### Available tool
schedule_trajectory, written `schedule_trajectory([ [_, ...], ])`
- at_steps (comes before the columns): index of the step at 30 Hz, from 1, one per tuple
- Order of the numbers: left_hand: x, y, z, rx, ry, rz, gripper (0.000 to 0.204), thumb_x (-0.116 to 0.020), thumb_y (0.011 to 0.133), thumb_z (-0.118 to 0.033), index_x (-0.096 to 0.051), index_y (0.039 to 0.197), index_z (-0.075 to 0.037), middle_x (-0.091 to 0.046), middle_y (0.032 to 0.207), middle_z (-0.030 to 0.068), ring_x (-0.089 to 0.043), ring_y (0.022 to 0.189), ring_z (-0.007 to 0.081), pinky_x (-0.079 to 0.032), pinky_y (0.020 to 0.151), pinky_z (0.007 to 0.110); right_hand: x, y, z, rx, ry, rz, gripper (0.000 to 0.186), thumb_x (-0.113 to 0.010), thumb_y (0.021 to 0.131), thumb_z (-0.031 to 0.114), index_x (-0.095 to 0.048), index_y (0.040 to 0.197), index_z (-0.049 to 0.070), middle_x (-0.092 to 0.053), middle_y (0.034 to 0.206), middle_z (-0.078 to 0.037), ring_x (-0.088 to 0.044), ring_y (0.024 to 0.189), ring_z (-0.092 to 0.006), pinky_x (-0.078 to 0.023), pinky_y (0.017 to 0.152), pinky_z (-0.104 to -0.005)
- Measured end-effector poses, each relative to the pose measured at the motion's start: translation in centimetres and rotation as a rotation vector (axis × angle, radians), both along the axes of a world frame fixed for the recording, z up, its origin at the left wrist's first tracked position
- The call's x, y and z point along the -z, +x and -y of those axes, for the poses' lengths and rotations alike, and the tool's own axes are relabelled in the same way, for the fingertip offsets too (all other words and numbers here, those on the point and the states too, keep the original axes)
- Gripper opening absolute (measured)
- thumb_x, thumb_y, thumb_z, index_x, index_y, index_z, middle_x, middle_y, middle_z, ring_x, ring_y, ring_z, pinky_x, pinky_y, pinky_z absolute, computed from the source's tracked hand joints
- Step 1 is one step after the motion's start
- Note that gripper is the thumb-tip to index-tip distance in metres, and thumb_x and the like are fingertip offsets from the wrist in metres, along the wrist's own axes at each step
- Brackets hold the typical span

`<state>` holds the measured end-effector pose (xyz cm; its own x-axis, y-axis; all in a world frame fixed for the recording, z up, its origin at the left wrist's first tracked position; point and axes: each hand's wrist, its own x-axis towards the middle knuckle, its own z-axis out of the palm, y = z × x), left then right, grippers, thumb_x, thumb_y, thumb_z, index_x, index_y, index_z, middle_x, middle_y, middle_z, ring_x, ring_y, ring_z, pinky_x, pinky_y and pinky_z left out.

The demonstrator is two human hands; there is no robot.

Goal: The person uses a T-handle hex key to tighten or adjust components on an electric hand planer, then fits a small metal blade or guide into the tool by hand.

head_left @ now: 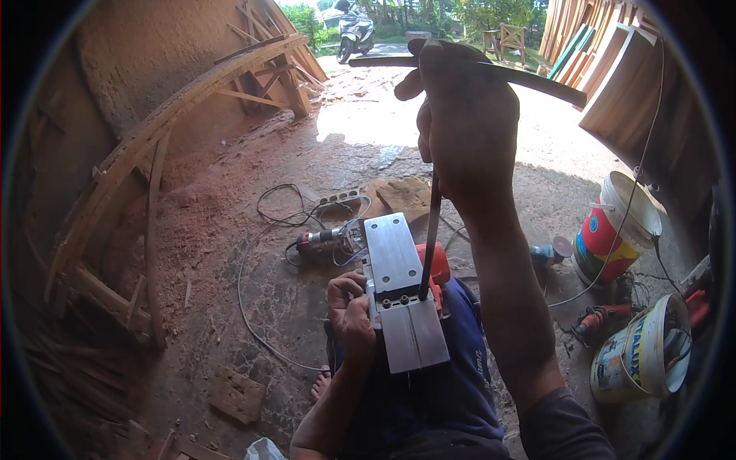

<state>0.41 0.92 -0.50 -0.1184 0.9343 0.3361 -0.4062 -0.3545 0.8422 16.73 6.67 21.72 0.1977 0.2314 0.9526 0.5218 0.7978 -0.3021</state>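
An electric hand planer (392, 245) lies upside down across my lap, its flat metal sole facing up. My left hand (353, 310) is closed around the left side of its body, beside the blade slot. Raised above it, my right hand (469, 115) is wrapped round the top of a dark T-handle wrench (434, 230). The wrench's crossbar sticks out on both sides of the fist. Its long shaft runs down to the right end of the blade slot, where bolt heads (395, 301) show in a row. Part of the planer's red housing (435, 263) shows at the right.
A corded power tool (326, 239) and a power strip (341, 199) lie on the dusty floor ahead. Two buckets (586, 272) (606, 376), a red power tool (602, 318) and trailing cords are on the right. A wooden bench frame (192, 84) stands left; boards (613, 65) lean far right.
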Motion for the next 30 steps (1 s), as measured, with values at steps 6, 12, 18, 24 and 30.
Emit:
schedule_trajectory([
  [6, -0.5, 0.2, 0.2, 0.027, -0.018, 0.025, 0.019, -0.04, 0.074, 0.005, -0.046, 0.09, -0.002, -0.051, 0.108, 0.0116, -0.048, 0.105, 0.0185, -0.036, 0.104, 0.034, -0.3, -0.6, 0.9, -0.289, -0.155, -0.256, 0.025, -0.058, 0.102, 0.021, -0.066, 0.114, 0.001, -0.069, 0.08, -0.01, -0.054, 0.046, -0.008, -0.041, 0.041, -0.0235],
  [12, -0.2, 0.0, 0.0, 0.006, -0.005, -0.018, 0.019, -0.04, 0.074, 0.006, -0.046, 0.09, -0.002, -0.05, 0.107, 0.0115, -0.048, 0.105, 0.0182, -0.037, 0.103, 0.034, -0.3, -0.9, 1.1, -0.09, -0.186, -0.147, 0.02, -0.061, 0.1, 0.016, -0.067, 0.114, 0.002, -0.07, 0.085, -0.011, -0.064, 0.056, -0.0133, -0.051, 0.052, -0.0258],
  [18, -0.3, 0.2, 0.0, 0.005, 0.0, -0.012, 0.019, -0.04, 0.074, 0.006, -0.046, 0.09, -0.002, -0.05, 0.106, 0.0117, -0.048, 0.103, 0.0181, -0.037, 0.102, 0.033, -0.2, -0.6, 0.1, 0.365, 0.122, 0.218, 0.019, -0.063, 0.094, 0.002, -0.064, 0.113, 0.004, -0.073, 0.091, -0.015, -0.073, 0.072, -0.0253, -0.058, 0.063, -0.0338],
  [24, 0.3, 0.0, -0.1, -0.042, 0.067, -0.154, 0.019, -0.04, 0.074, 0.005, -0.047, 0.09, -0.002, -0.051, 0.106, 0.0118, -0.047, 0.104, 0.0177, -0.036, 0.103, 0.033, -0.5, -2.8, -0.3, 0.315, 0.047, 0.286, 0.026, -0.062, 0.091, -0.002, -0.062, 0.116, 0.007, -0.074, 0.091, -0.015, -0.073, 0.078, -0.0282, -0.059, 0.065, -0.0367],
  [30, -0.9, 0.1, 0.2, 0.1, -0.01, -0.016, 0.018, -0.041, 0.08, 0.003, -0.046, 0.096, -0.002, -0.053, 0.109, 0.0135, -0.048, 0.108, 0.0186, -0.036, 0.104, 0.036, -1.3, 1.7, -2.3, 0.411, 0.222, 0.275, 0.019, -0.06, 0.095, 0.003, -0.069, 0.112, 0.007, -0.07, 0.093, -0.011, -0.066, 0.074, -0.0169, -0.055, 0.066, -0.031],
])
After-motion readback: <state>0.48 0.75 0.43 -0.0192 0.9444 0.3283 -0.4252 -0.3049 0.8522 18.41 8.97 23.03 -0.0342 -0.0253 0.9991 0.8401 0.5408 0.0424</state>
